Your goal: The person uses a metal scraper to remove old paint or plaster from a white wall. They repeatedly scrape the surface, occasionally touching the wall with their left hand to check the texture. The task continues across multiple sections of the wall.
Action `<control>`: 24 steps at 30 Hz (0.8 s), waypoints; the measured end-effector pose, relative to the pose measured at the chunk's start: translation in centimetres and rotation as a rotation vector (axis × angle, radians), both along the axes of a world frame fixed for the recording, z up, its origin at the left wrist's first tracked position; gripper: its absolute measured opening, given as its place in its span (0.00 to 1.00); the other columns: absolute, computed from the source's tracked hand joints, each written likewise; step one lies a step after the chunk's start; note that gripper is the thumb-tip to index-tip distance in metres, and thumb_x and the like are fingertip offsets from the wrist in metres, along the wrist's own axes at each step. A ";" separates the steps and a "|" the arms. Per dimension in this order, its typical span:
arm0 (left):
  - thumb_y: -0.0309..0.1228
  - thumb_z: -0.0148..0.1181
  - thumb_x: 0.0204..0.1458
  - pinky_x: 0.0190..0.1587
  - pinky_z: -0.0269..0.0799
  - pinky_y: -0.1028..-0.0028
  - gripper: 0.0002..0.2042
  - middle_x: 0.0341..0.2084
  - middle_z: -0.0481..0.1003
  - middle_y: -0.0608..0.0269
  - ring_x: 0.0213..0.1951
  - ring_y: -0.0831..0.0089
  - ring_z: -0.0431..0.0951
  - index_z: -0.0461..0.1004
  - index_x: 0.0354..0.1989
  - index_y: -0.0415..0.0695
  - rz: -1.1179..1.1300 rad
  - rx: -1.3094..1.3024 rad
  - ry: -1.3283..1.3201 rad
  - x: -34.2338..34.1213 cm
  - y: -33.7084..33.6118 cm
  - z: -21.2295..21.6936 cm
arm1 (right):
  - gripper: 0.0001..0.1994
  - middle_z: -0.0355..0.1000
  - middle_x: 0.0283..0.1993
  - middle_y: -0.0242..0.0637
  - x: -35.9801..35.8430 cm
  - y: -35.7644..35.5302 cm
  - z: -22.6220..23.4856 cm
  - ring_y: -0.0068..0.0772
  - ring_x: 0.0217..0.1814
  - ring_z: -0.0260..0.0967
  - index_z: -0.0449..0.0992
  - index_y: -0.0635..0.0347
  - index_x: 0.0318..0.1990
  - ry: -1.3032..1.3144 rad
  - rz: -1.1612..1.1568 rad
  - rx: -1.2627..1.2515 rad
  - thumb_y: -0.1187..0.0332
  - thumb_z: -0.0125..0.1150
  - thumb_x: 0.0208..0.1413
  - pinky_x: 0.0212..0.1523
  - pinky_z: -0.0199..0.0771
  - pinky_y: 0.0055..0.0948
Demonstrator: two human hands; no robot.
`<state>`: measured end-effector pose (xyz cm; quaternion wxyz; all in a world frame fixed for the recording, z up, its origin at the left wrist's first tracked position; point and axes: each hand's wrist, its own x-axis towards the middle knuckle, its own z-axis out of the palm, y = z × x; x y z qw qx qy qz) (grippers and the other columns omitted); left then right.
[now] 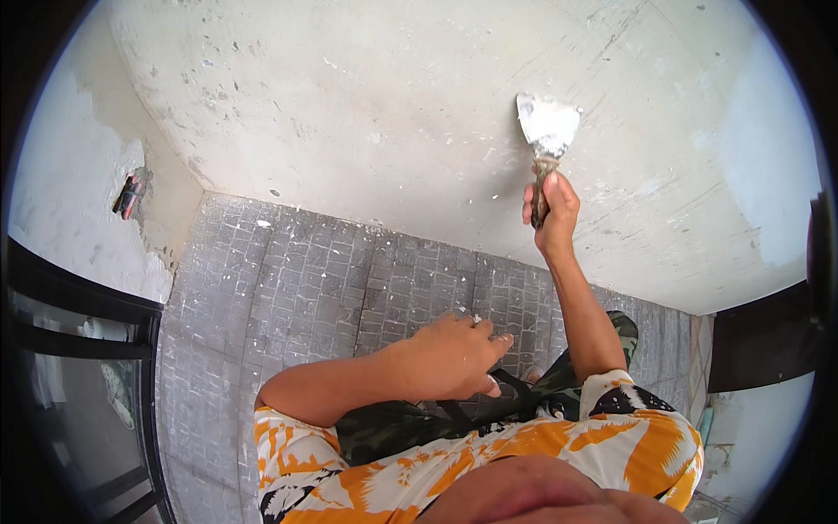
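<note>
My right hand (pixel 559 214) is closed round the dark, worn handle of a putty knife (pixel 550 127), thumb along the handle. The knife's wide blade points up, lies close to the wall (pixel 393 113) and carries white filler or plaster. Whether the blade edge touches the wall, I cannot tell. My left hand (pixel 458 354) hangs in front of my body above the floor, back of the hand up. Its thumb and forefinger stand apart, the other fingers are partly bent, and a small white fleck shows at the fingers.
Grey patterned paving (pixel 305 279), sprinkled with white flakes, runs along the wall's foot. At left, a hole with red and dark wires (pixel 128 197) opens in the side wall, above a black-framed glass door (pixel 87 410). A dark brown panel (pixel 759 336) stands at right.
</note>
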<state>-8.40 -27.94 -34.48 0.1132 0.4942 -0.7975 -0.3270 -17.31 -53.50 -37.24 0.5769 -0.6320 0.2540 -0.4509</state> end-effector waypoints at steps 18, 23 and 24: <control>0.49 0.62 0.59 0.62 0.68 0.52 0.35 0.58 0.72 0.41 0.61 0.46 0.73 0.64 0.69 0.39 -0.100 0.026 -0.085 -3.3 -1.5 0.9 | 0.20 0.72 0.26 0.35 0.1 -1.9 -0.8 0.23 0.19 0.67 0.73 0.66 0.44 -0.249 0.073 0.109 0.53 0.48 0.73 0.21 0.69 0.24; 0.48 0.66 0.56 0.57 0.74 0.53 0.35 0.53 0.76 0.41 0.54 0.46 0.79 0.68 0.65 0.35 -0.066 -0.083 -0.011 -3.4 -1.8 0.1 | 0.19 0.72 0.25 0.33 0.2 -1.0 5.3 0.20 0.20 0.66 0.74 0.61 0.45 -0.132 0.085 -0.018 0.52 0.48 0.74 0.21 0.66 0.23; 0.48 0.65 0.57 0.58 0.72 0.53 0.35 0.54 0.75 0.42 0.56 0.46 0.77 0.67 0.66 0.36 -0.071 -0.044 -0.052 -3.5 -1.9 0.1 | 0.19 0.70 0.23 0.32 -0.7 0.1 3.5 0.20 0.19 0.65 0.74 0.60 0.42 0.051 0.055 0.091 0.51 0.49 0.73 0.19 0.65 0.23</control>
